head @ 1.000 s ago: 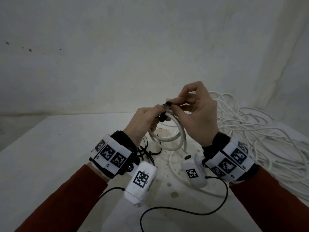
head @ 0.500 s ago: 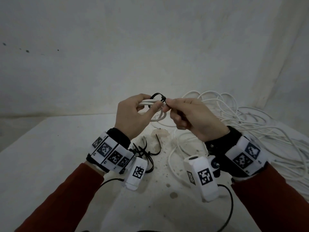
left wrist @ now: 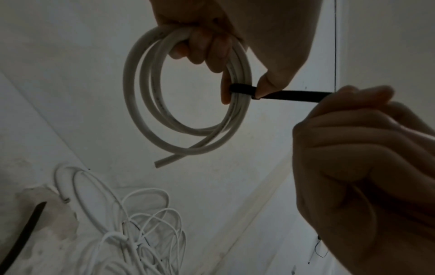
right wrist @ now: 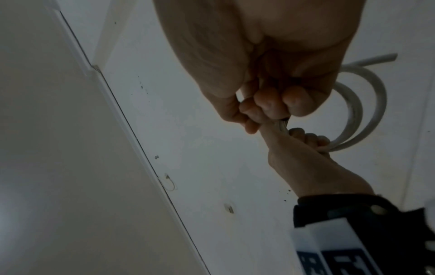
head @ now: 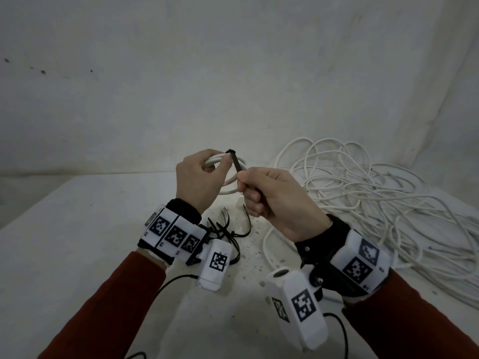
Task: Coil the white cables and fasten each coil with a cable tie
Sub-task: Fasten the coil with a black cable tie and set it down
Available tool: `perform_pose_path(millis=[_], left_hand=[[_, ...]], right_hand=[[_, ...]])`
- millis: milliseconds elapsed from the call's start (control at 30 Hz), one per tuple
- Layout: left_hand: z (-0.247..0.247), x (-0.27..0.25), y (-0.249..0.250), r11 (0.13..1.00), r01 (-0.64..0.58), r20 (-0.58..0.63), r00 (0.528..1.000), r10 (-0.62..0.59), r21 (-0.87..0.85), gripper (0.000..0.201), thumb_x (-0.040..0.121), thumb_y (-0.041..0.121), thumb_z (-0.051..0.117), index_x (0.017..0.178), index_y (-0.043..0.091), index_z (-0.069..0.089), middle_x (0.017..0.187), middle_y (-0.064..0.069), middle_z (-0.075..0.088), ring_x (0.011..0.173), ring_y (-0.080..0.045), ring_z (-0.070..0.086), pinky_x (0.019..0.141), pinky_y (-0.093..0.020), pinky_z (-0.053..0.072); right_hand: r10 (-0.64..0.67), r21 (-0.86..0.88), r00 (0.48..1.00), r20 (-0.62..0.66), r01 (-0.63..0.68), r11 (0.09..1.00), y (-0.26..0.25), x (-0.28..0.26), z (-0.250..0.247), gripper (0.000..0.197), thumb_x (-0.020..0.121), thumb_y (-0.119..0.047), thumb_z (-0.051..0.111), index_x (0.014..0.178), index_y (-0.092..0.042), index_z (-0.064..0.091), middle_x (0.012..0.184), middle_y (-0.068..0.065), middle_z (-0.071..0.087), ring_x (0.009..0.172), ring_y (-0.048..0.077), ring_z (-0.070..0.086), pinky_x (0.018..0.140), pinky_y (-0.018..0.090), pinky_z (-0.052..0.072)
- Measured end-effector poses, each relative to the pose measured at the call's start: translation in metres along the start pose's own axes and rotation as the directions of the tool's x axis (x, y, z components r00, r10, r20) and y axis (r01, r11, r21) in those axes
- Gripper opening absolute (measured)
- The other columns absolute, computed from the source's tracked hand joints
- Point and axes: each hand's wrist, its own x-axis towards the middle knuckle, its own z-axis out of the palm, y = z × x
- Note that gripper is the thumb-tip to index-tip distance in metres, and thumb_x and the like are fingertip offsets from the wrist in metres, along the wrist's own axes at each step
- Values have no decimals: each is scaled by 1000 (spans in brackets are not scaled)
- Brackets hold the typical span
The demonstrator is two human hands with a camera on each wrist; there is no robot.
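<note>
A small coil of thick white cable hangs in the air above the table, and my left hand grips its top with curled fingers. A black cable tie is looped round the coil's strands, its head under my left thumb. My right hand is closed in a fist round the tie's free tail and holds it taut to the right of the coil. In the right wrist view the coil shows behind both hands.
A big loose tangle of thin white cable covers the table's right side. Several spare black cable ties lie below my left wrist. The white table meets a pale wall behind.
Both hands have risen from near the table. The coil turned from hanging upright to lying flatter. My right hand slid back along the tie's tail, and the loop has drawn in round the coil.
</note>
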Motion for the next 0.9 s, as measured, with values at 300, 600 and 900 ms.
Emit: perform_pose_path(millis=[300,600,900], left_hand=[[3,4,0,965,202,2,979,-204,-169,15,84,25,65,72,19,72,66,5,65,63,-2,55,62,-17,42],[-11,17,7,848,426,94,903,-419,-317,23,87,28,62,69,17,69,38,19,44,58,-4,37,77,-26,29],[-14,19,8,804,475,182,880,-439,-358,27,89,35,61,79,12,72,50,10,25,47,-10,21,48,-23,21]], right_hand=[[-104,-137,994,-14,101,985,11,8,4,31,96,-9,51,66,-5,58,46,-3,42,40,11,34,44,21,32],[-256,-548,931,-260,76,833,13,26,-42,19,90,-5,60,95,-21,69,75,-3,64,62,13,61,68,34,56],[-88,-420,985,-148,18,907,15,27,-42,21,85,4,66,106,2,67,83,13,69,68,18,68,72,27,59]])
